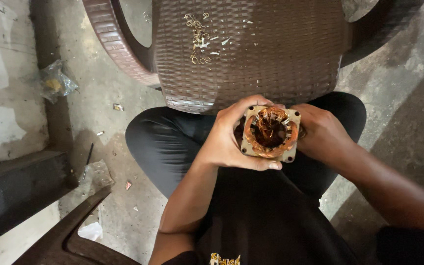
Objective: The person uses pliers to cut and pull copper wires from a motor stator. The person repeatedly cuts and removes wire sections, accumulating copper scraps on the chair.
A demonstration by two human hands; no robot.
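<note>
A square motor stator (271, 133) with copper wire windings round its central hole sits between both hands over my lap. My left hand (229, 137) wraps its left side, thumb along the lower edge and fingers curled over the top corner. My right hand (322, 133) grips the right side, its fingers hidden behind the stator. The open face of the stator points up at the camera. Loose strands of copper stick out inside the hole.
A brown woven plastic chair (251, 54) stands in front of my knees, with copper wire scraps (198, 39) and white bits on its seat. On the concrete floor lie a crumpled plastic bag (55, 82) at left and small debris. A dark ledge (15, 189) runs at lower left.
</note>
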